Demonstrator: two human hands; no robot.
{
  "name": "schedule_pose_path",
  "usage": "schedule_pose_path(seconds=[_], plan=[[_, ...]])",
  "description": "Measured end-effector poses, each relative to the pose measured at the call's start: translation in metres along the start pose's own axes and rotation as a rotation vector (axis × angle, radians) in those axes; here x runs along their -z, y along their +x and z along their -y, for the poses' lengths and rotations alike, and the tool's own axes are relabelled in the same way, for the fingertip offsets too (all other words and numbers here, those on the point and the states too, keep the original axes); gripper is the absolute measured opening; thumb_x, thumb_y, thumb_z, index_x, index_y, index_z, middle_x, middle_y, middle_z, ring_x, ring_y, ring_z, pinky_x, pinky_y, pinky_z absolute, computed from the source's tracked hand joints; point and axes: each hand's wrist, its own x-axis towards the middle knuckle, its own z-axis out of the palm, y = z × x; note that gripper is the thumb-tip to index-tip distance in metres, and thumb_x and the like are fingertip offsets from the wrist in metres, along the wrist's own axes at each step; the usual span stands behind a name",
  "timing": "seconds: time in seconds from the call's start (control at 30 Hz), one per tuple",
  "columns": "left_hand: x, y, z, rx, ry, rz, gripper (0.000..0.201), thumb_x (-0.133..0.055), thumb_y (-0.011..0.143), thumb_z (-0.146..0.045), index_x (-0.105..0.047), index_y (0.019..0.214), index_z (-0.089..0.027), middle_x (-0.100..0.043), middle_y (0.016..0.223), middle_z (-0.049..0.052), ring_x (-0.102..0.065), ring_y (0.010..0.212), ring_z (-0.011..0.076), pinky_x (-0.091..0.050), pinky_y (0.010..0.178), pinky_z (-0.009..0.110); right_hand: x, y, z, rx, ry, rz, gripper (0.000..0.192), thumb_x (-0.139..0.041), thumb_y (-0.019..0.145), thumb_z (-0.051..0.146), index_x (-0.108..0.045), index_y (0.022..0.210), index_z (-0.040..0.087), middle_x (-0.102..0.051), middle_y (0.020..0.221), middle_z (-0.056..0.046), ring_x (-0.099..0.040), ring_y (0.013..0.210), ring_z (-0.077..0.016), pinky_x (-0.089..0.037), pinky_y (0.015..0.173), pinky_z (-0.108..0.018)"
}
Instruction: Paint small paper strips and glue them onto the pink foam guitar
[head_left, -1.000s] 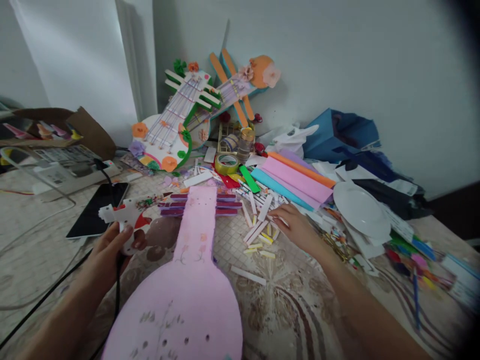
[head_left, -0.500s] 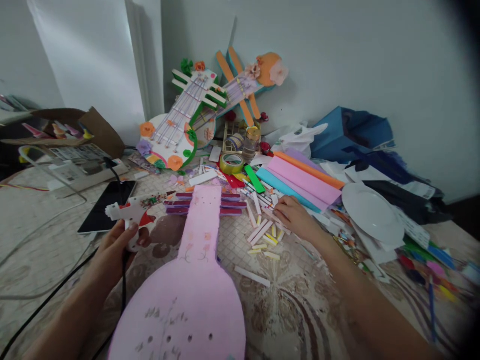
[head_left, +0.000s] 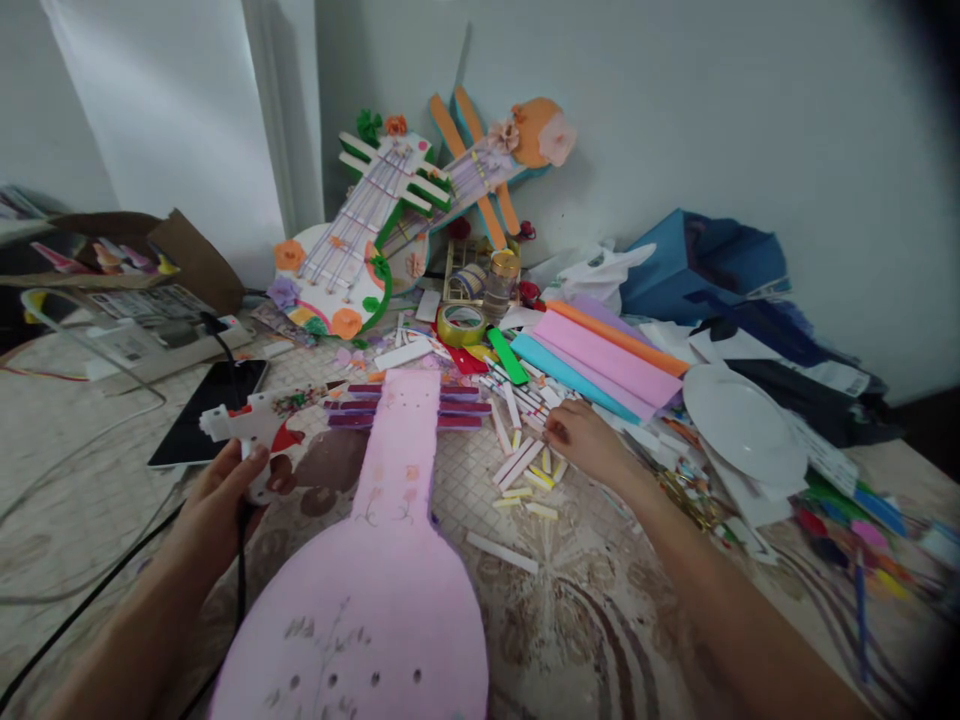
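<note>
The left hand (head_left: 217,490) is closed around the handle of a white glue gun (head_left: 255,425), w/ its black cable (head_left: 241,560) running down under the wrist. The gun's nose points right, toward the neck of a big pink foam guitar shape (head_left: 375,560) that lies flat on the table (head_left: 600,620), just in front of the person. Purple strips (head_left: 450,408) cross the top of the neck on both sides.

The right hand (head_left: 589,440) rests palm down on a scatter of small white and yellow paper strips (head_left: 525,470), right of the guitar neck. Its fingertips touch the strips, but I cannot tell if they pinch one or only lie on them.

Behind the strips are folded colour sheets (head_left: 600,360) (pink, blue, orange), a roll of yellow tape (head_left: 460,324) and a green stick (head_left: 504,356). A white plate (head_left: 742,420) sits further right. A dark tablet (head_left: 210,410) lies left of the gun. Two finished decorated guitars (head_left: 375,230) lean on the wall at the back.
</note>
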Motion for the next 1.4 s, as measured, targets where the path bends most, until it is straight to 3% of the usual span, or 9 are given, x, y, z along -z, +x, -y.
schedule_pose_path(seconds=[0.17, 0.3, 0.5, 0.7, 0.87, 1.03, 1.2, 1.4], plan=[[0.001, 0.001, 0.0, 0.013, 0.02, -0.002, 0.033, -0.075, 0.063, -0.03, -0.054, 0.085, -0.019, -0.052, 0.055, -0.005, -0.045, 0.05, 0.0074, -0.041, 0.05, 0.017, 0.013, 0.0, -0.002, -0.078, 0.172, -0.043, 0.015, -0.057, 0.083, 0.03, -0.059, 0.079, 0.015, -0.059, 0.081, -0.002, -0.055, 0.081, -0.0157, -0.044, 0.077, -0.035], [0.001, 0.0, 0.0, -0.002, 0.007, 0.022, 0.031, -0.075, 0.064, -0.029, -0.053, 0.084, -0.019, -0.05, 0.054, -0.006, -0.043, 0.05, 0.0076, -0.041, 0.05, 0.017, 0.021, 0.002, -0.001, -0.171, 0.409, -0.022, 0.014, -0.055, 0.083, 0.031, -0.059, 0.081, 0.017, -0.059, 0.075, -0.001, -0.055, 0.069, -0.014, -0.044, 0.064, -0.029], [0.005, 0.001, 0.001, -0.003, -0.037, 0.049, 0.025, -0.072, 0.069, -0.026, -0.055, 0.085, -0.019, -0.049, 0.055, -0.005, -0.043, 0.051, 0.0085, -0.04, 0.049, 0.019, 0.012, 0.006, 0.01, -0.234, 0.797, 0.095, 0.031, -0.045, 0.092, 0.041, -0.057, 0.09, 0.013, -0.058, 0.073, 0.001, -0.055, 0.059, -0.0081, -0.047, 0.055, -0.024], [0.005, 0.002, 0.002, -0.058, -0.069, 0.047, 0.025, -0.073, 0.069, -0.024, -0.055, 0.086, -0.017, -0.052, 0.062, -0.004, -0.043, 0.051, 0.0074, -0.04, 0.049, 0.019, 0.007, 0.01, 0.029, -0.217, 0.916, 0.122, 0.031, -0.045, 0.091, 0.043, -0.056, 0.09, 0.014, -0.058, 0.075, 0.0, -0.056, 0.061, -0.009, -0.048, 0.056, -0.024], [0.012, 0.006, 0.009, -0.103, -0.121, 0.102, 0.024, -0.071, 0.071, -0.026, -0.054, 0.086, -0.019, -0.047, 0.058, -0.006, -0.043, 0.049, 0.0069, -0.04, 0.048, 0.019, 0.01, 0.017, 0.075, -0.136, 0.821, 0.124, 0.02, -0.046, 0.087, 0.036, -0.053, 0.082, 0.018, -0.053, 0.063, 0.003, -0.05, 0.052, -0.0092, -0.043, 0.051, -0.023], [0.016, 0.008, 0.012, -0.133, -0.129, 0.11, 0.027, -0.068, 0.073, -0.029, -0.055, 0.094, -0.016, -0.053, 0.071, -0.003, -0.041, 0.051, 0.0059, -0.039, 0.049, 0.02, 0.013, 0.028, 0.112, -0.026, 0.534, 0.022, 0.007, -0.053, 0.081, 0.025, -0.057, 0.085, 0.02, -0.059, 0.078, 0.0, -0.052, 0.065, -0.0124, -0.04, 0.059, -0.025], [0.018, 0.007, 0.009, -0.14, -0.139, 0.129, 0.028, -0.069, 0.073, -0.029, -0.055, 0.094, -0.017, -0.052, 0.072, -0.003, -0.04, 0.052, 0.0057, -0.039, 0.05, 0.02, 0.012, 0.044, 0.083, -0.022, 0.241, -0.129, 0.008, -0.049, 0.082, 0.02, -0.056, 0.086, 0.019, -0.056, 0.086, -0.005, -0.053, 0.072, -0.0168, -0.041, 0.069, -0.031], [0.018, 0.006, 0.008, -0.126, -0.115, 0.146, 0.027, -0.067, 0.076, -0.03, -0.057, 0.096, -0.017, -0.05, 0.062, -0.004, -0.041, 0.051, 0.0072, -0.038, 0.05, 0.02, 0.01, 0.046, 0.038, -0.021, 0.018, -0.151, 0.008, -0.049, 0.085, 0.019, -0.057, 0.085, 0.017, -0.058, 0.087, -0.006, -0.056, 0.077, -0.0178, -0.044, 0.072, -0.032]])
